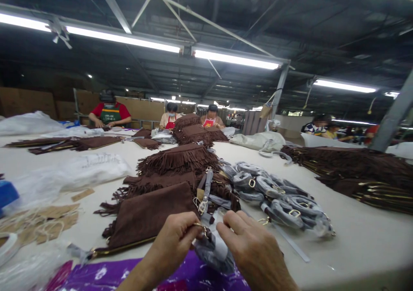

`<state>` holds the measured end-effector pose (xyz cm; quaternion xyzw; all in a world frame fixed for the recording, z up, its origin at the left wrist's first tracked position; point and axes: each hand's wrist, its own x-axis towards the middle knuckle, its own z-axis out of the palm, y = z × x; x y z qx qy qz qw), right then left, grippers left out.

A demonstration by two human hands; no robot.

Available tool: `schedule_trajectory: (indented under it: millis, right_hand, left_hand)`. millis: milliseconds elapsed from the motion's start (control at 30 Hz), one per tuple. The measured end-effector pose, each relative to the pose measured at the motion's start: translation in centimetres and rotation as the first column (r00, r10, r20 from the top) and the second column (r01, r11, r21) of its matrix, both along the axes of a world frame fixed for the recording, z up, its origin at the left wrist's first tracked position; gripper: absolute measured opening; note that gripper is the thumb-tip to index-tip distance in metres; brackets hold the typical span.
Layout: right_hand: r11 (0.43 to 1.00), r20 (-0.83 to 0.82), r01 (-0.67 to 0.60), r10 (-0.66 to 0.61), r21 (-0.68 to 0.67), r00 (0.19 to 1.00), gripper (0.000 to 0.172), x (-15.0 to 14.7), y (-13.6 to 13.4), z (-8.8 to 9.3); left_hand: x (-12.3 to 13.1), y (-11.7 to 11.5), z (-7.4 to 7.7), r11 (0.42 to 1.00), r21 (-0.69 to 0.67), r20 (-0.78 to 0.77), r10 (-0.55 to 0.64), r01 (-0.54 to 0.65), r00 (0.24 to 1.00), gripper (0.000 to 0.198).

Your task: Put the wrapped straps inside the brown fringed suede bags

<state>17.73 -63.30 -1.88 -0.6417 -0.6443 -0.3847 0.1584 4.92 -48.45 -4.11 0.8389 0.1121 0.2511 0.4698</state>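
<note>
My left hand [172,241] pinches a small metal clasp [204,229] at the end of a strap. The strap [215,256] is coiled and wrapped in clear plastic, with a white band around it. My right hand [256,248] curls its fingers over the other side of this bundle; its fingertips are partly hidden. Just beyond my hands lies a dark brown fringed bag [155,211] with a gold zipper. Another plastic-wrapped strap with a metal clip [203,205] rests beside it, near a tan tag.
Several wrapped strap coils [274,187] are heaped to the right. Brown fringed bags [177,157] are stacked ahead, and more [355,166] at far right. Tan paper tags [41,222] and white bags [80,170] lie left. Purple plastic [106,276] is in front. Co-workers sit across the table.
</note>
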Motion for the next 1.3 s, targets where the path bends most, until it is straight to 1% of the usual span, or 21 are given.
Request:
schedule_trajectory:
  millis: [67,167,267,333,367,433,467,533,567,633,667,700,733,800,900,967,1033,1133,1233,1267,1300]
  right_hand:
    - [1.0,0.023,-0.008,0.007,0.017,1.0,0.034,0.0,0.1,0.1]
    - [1.0,0.023,-0.028,0.028,-0.001,0.999,0.032,-0.1,0.3,-0.2]
    - [0.999,-0.037,-0.051,0.051,0.007,0.998,0.035,0.2,0.4,-0.6]
    - [0.997,-0.105,-0.077,0.075,-0.008,0.992,0.031,0.5,0.3,-0.9]
    - [0.994,-0.167,-0.101,0.096,-0.027,0.981,0.026,0.7,0.3,-1.0]
    - [0.983,-0.36,-0.172,0.136,-0.067,0.923,0.014,1.0,0.3,-1.3]
    - [0.977,-0.476,-0.2,0.141,-0.076,0.868,0.013,1.1,0.3,-1.4]
    - [0.969,-0.675,-0.223,0.094,-0.107,0.732,0.019,1.3,0.5,-1.7]
    - [0.97,-0.742,-0.215,0.062,-0.113,0.668,0.022,1.4,0.5,-2.0]
    - [0.979,-0.812,-0.185,0.039,-0.086,0.583,0.025,1.7,0.7,-2.5]
    - [0.984,-0.821,-0.169,0.045,-0.063,0.569,0.023,1.8,0.7,-2.8]
    - [0.989,-0.814,-0.146,0.056,-0.036,0.578,0.02,1.9,0.6,-3.2]
    - [0.992,-0.794,-0.122,0.068,-0.008,0.605,0.017,2.0,0.6,-3.5]
    - [0.994,-0.712,-0.088,0.107,0.064,0.694,0.014,2.2,0.5,-4.2]
    - [0.977,-0.515,-0.116,0.193,0.178,0.835,0.011,2.3,0.7,-4.6]
    - [0.959,-0.416,-0.146,0.238,0.242,0.878,0.01,2.0,1.1,-4.5]
    - [0.935,-0.407,-0.162,0.287,0.315,0.867,0.013,1.6,1.6,-4.0]
    - [0.891,-0.482,-0.172,0.38,0.421,0.79,0.013,0.9,2.6,-3.2]
    - [0.875,-0.573,-0.073,0.374,0.479,0.73,0.004,0.6,3.3,-2.6]
    - [0.882,-0.594,-0.063,0.366,0.467,0.716,0.003,0.7,3.4,-2.4]
    - [0.894,-0.608,-0.084,0.366,0.441,0.704,0.004,0.8,3.5,-2.2]
  left_hand:
    - [0.1,-0.1,0.2,1.0,0.016,0.0,-0.003,0.003,1.0,0.021]
    - [0.4,-0.4,0.3,1.0,0.016,0.004,-0.014,0.014,1.0,0.021]
    - [0.7,-0.8,0.5,0.999,-0.014,0.014,-0.03,0.03,0.999,0.021]
    - [1.1,-0.9,0.6,0.997,-0.066,0.017,-0.04,0.041,0.999,0.021]
    - [1.3,-1.0,0.6,0.994,-0.101,0.013,-0.048,0.049,0.999,0.021]
    - [1.8,-1.2,0.6,0.981,-0.183,0.009,-0.064,0.065,0.998,0.022]
    - [2.1,-1.3,0.6,0.97,-0.231,0.011,-0.076,0.077,0.997,0.024]
    - [2.6,-1.3,0.5,0.931,-0.35,0.023,-0.105,0.107,0.994,0.028]
    - [2.9,-1.3,0.5,0.9,-0.418,0.032,-0.121,0.123,0.992,0.028]
    - [3.3,-1.1,0.4,0.831,-0.535,0.04,-0.158,0.155,0.987,0.025]
    - [3.4,-1.0,0.4,0.805,-0.569,0.04,-0.176,0.167,0.984,0.024]
    - [3.5,-0.9,0.4,0.795,-0.58,0.037,-0.193,0.178,0.981,0.023]
    - [3.5,-0.8,0.4,0.799,-0.572,0.032,-0.204,0.186,0.978,0.022]
    - [3.6,-0.6,0.6,0.847,-0.504,0.024,-0.182,0.169,0.983,0.015]
    - [3.7,-0.7,1.2,0.956,-0.29,0.076,-0.02,0.041,0.997,0.006]
    - [3.6,-0.9,2.2,0.991,-0.128,0.152,0.058,-0.039,0.987,0.006]
    - [3.5,-1.2,3.6,0.999,0.01,0.204,0.04,-0.043,0.978,0.009]
    - [3.3,-1.4,6.0,0.99,0.139,0.221,-0.041,0.01,0.974,0.013]
    - [2.7,-0.9,7.9,0.988,0.137,0.211,-0.101,0.073,0.972,0.01]
    - [2.3,-0.5,8.3,0.988,0.123,0.197,-0.116,0.093,0.973,0.008]
    - [1.7,0.0,8.4,0.987,0.123,0.168,-0.127,0.107,0.978,0.006]
